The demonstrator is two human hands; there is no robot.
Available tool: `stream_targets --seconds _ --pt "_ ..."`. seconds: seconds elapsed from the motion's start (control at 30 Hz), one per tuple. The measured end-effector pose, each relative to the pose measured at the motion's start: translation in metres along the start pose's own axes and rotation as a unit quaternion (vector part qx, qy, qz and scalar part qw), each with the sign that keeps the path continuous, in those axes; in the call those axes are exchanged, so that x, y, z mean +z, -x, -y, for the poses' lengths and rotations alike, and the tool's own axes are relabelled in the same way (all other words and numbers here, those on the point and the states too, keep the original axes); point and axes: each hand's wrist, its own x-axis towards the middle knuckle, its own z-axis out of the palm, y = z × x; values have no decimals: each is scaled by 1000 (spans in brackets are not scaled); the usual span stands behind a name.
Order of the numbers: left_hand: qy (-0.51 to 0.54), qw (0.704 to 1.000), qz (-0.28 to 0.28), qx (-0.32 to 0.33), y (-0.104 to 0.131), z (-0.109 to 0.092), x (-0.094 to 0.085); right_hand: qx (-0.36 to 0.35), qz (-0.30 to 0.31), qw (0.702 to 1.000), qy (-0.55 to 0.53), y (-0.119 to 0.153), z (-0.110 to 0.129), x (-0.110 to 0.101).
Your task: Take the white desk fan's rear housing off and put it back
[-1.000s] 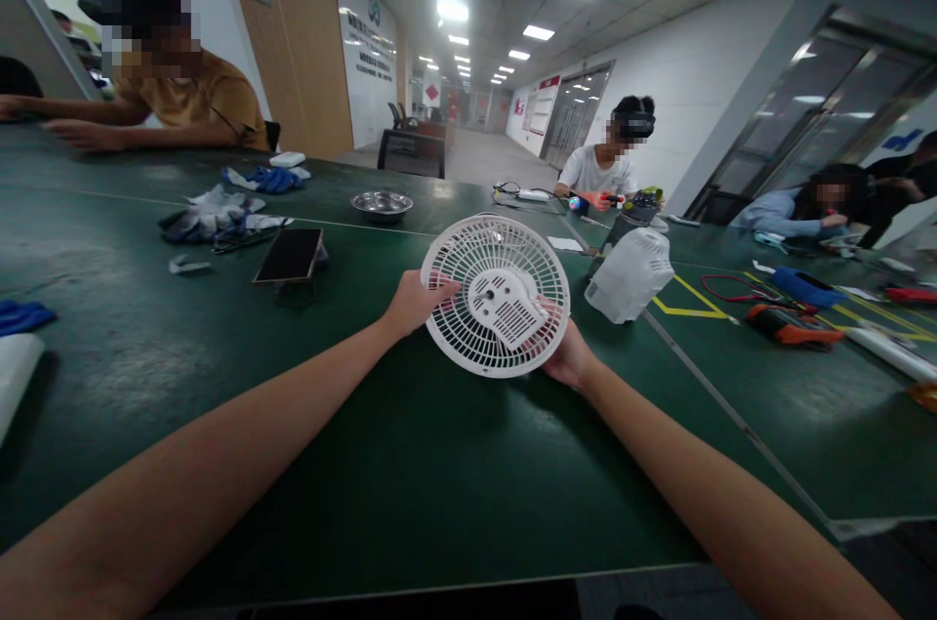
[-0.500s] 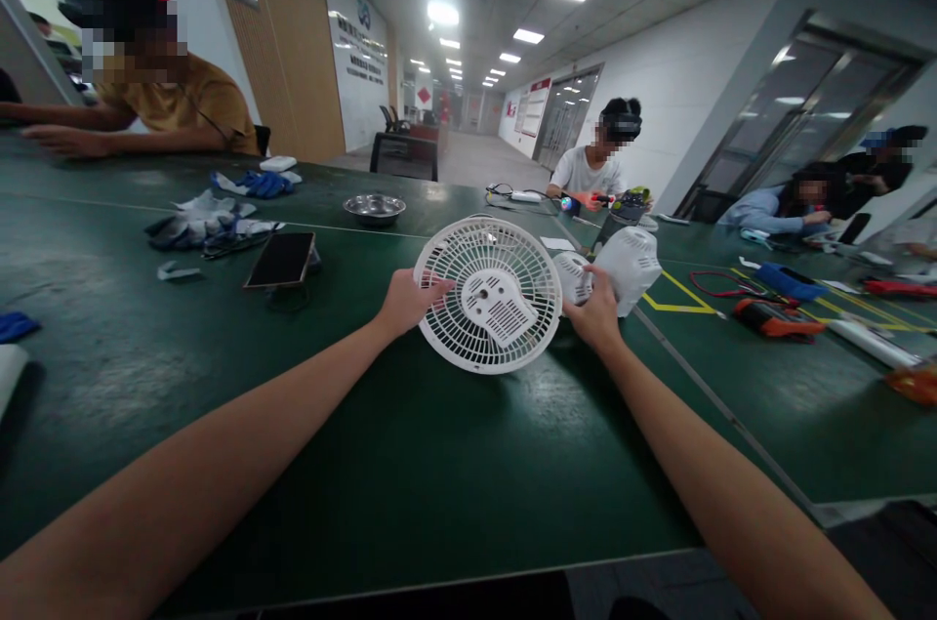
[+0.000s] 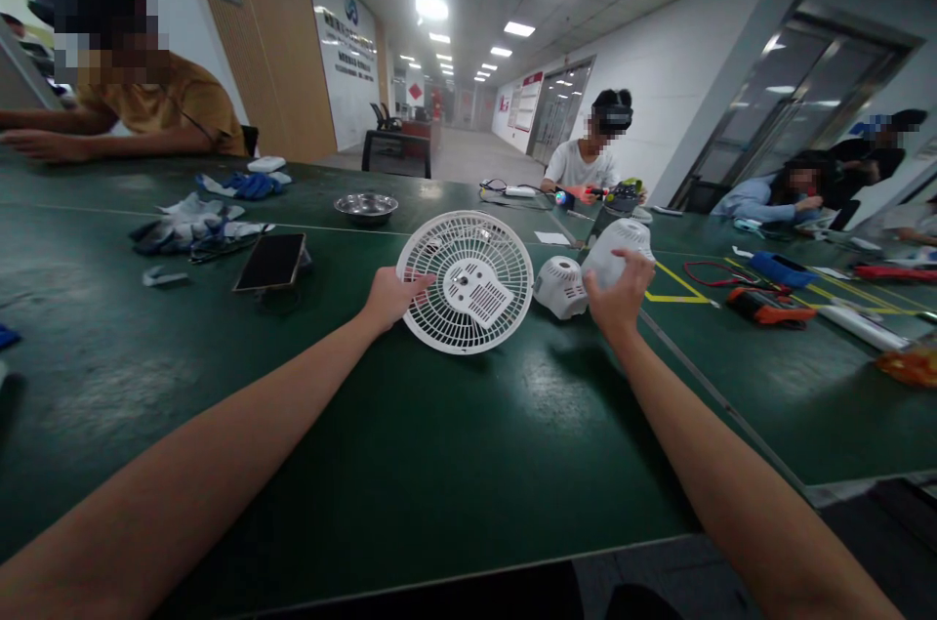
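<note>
A round white fan grille (image 3: 489,300) is held up over the green table (image 3: 439,464), its slotted centre plate showing. My left hand (image 3: 391,296) is closed on the grille's left rim, thumb over the bars. To the right stands a small white vented housing (image 3: 562,288). Beside it, my right hand (image 3: 621,293) has its fingers spread in front of a larger white plastic housing (image 3: 611,244). Whether the fingertips touch that larger piece cannot be made out.
At the left lie a tablet (image 3: 270,263), gloves (image 3: 186,225) and a grey bracket (image 3: 165,276). A metal bowl (image 3: 366,207) sits behind the grille. An orange meter (image 3: 770,308) lies right. Other people sit around the table.
My right hand has come off the grille's side and moved right to the larger housing, fingers now spread. The grille, still in my left hand, sits slightly further left, and the small housing shows fully.
</note>
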Motion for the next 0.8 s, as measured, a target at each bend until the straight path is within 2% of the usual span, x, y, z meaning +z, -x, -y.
stream_targets --seconds 0.07,0.13,0.2,0.27,0.37,0.5,0.6,0.7,0.8 --pt "-1 1000 6 0 -2 2 -1 35 -60 997 17 -5 -12 -3" --pt "0 1000 12 0 -3 4 -2 106 -77 991 20 -5 -28 -2" --pt "3 1000 19 -3 -5 6 -4 196 -37 980 -11 -2 -43 2" --pt "5 1000 27 -8 -6 7 -4 282 36 957 -53 2 -56 8" --pt "-2 1000 30 -10 -7 8 -5 352 89 930 -62 6 -66 14" --pt "-6 999 36 6 -6 9 -5 354 63 932 -39 4 -63 15" --pt "4 1000 28 9 -5 8 -4 346 10 937 -42 -1 -54 11" --pt "6 1000 24 15 -4 7 -3 312 -56 947 -57 -8 -40 5" --pt "4 1000 25 14 -4 6 -2 251 -82 960 -91 -11 -19 -2"
